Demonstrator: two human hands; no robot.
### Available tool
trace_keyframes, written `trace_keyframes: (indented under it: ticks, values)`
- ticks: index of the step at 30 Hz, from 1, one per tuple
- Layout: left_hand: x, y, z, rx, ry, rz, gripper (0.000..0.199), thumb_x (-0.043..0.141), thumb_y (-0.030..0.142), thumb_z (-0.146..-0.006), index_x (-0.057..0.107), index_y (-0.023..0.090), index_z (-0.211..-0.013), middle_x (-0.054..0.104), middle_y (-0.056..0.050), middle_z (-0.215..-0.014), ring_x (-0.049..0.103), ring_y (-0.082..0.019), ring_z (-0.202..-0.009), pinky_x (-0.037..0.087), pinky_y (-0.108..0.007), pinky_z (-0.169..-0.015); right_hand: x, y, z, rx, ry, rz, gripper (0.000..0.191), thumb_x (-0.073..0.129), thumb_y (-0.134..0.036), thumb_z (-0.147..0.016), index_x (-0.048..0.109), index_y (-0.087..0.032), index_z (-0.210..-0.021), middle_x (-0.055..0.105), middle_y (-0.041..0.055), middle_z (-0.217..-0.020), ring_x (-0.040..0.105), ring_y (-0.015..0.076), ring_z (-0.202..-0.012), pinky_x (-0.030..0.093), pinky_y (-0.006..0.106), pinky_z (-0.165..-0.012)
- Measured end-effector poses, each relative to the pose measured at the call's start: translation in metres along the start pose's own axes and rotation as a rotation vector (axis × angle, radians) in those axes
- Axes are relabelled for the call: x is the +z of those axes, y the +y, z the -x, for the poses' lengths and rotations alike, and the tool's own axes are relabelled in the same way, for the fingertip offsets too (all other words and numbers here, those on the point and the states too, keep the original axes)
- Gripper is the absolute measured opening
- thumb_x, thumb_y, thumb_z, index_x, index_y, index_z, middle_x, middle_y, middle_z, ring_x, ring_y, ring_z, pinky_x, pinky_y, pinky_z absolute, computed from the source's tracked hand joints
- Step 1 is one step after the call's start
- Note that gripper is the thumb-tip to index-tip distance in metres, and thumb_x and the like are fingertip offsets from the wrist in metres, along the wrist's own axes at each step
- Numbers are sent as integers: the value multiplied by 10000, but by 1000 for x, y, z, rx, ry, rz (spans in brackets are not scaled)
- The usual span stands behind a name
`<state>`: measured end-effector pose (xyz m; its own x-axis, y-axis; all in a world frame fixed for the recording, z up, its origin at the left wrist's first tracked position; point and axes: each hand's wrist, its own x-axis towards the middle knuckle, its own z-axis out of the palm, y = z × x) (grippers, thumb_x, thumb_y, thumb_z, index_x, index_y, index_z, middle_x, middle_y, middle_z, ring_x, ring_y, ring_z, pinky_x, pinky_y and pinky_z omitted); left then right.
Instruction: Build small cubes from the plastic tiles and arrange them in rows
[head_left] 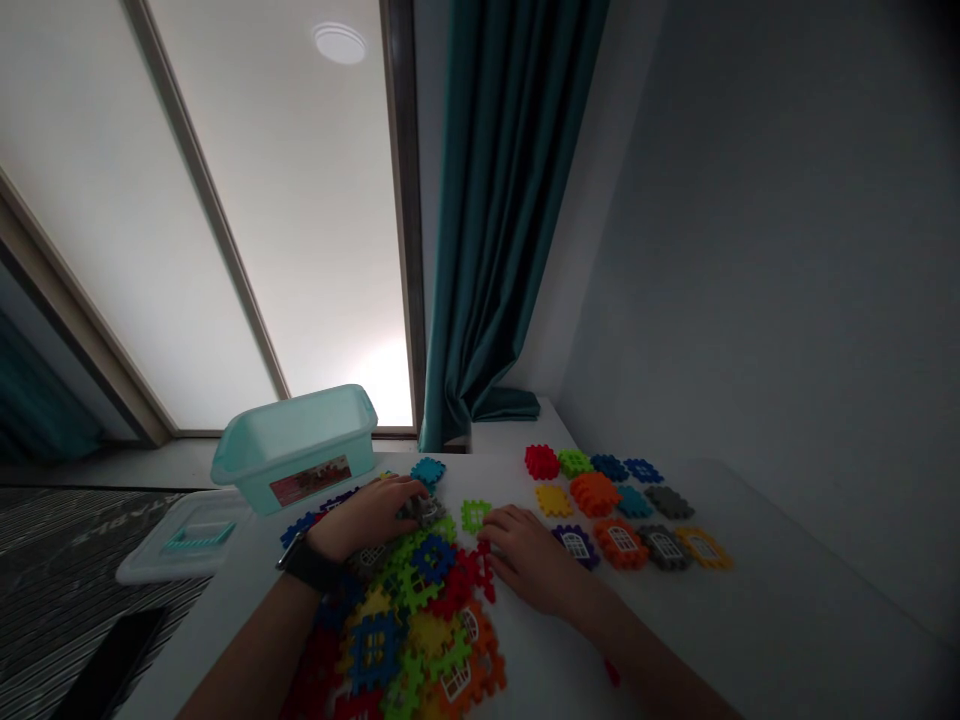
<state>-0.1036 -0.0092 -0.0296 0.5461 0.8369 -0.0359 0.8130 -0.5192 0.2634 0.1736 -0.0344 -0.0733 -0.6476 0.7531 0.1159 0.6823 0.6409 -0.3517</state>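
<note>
Now the left hand [365, 518] clenches a grey tile [421, 511], mint box [294, 450] behind it; the right hand [527, 557] lies open, fingers [499, 530] just beside red tiles [461, 585].

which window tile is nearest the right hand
The purple window tile at the row's left end, beside the right hand; the orange, grey and yellow tiles lie farther along.

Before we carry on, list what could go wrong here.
The left hand reaches over the loose tile pile, so the forearm could scatter it. The bin sits at the table's corner and could get knocked off. The right hand could nudge the sorted tiles out of their rows.
</note>
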Motion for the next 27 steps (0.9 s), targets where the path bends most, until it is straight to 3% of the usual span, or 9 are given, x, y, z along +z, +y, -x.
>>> trace_keyframes:
  ticks: [6,27]
  values:
    - [8,-4,-1,-15,52,-32,370,560,288,-877,624,248,-1239,674,-73,-1239,560,-308,-1228,427,-448,-1043,0,1,0,1,-2,-15,219,545,-160,-928,664,-226,-1099,653,89,-1217,570,274,-1166,445,466,-1018]
    - [14,-12,-5,17,20,71,283,623,314,-863,630,239,-1136,669,-62,-1196,597,-274,-1150,475,-379,-993,-1,0,1,12,-11,-18,235,535,-181,-939,665,-234,-1127,655,86,-1223,567,276,-1173,444,471,-1025]
